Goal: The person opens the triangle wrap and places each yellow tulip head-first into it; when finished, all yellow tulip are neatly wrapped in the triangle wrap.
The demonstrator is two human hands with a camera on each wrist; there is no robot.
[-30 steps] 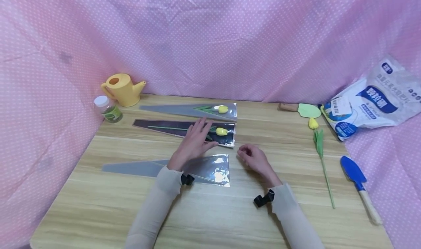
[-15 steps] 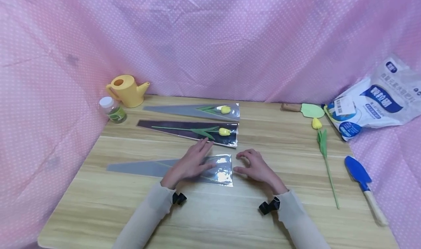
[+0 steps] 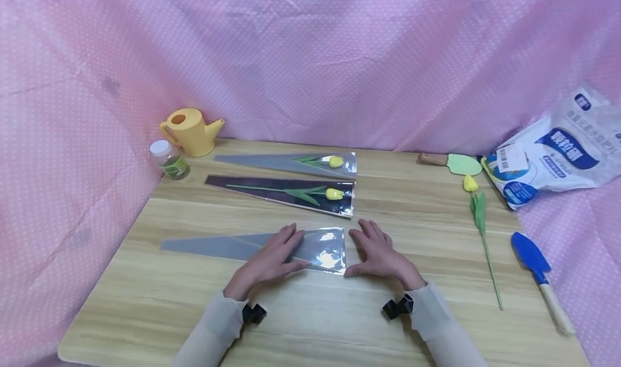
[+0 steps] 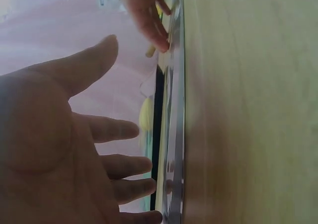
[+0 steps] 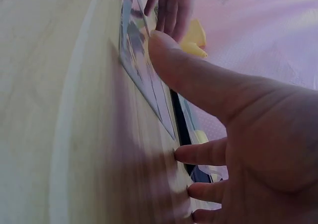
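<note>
A grey, clear-fronted flower sleeve (image 3: 204,244) lies flat on the wooden table, its wide end to the right. My left hand (image 3: 269,259) is over the middle of this sleeve, fingers loosely extended; the left wrist view shows its fingertips close to the film, though contact is unclear. Just off the wide end, my right hand (image 3: 380,251) has thumb and fingers spread, and nothing is in its grasp. Farther back lies a black sleeve (image 3: 257,182) with a yellow tulip (image 3: 333,194) inside. Behind that, another grey sleeve (image 3: 257,162) contains a second yellow tulip (image 3: 336,162).
A loose yellow tulip (image 3: 479,216) lies on the right, beside a blue trowel (image 3: 530,251). Behind it are a green trowel (image 3: 463,164) and a white fertilizer bag (image 3: 548,151). A yellow watering can (image 3: 194,132) and a lidded jar (image 3: 170,160) stand back left.
My left hand has drawn back from the black sleeve to the near grey one. The right hand's curled fingers have spread beside the wide end. The head view has shifted slightly.
</note>
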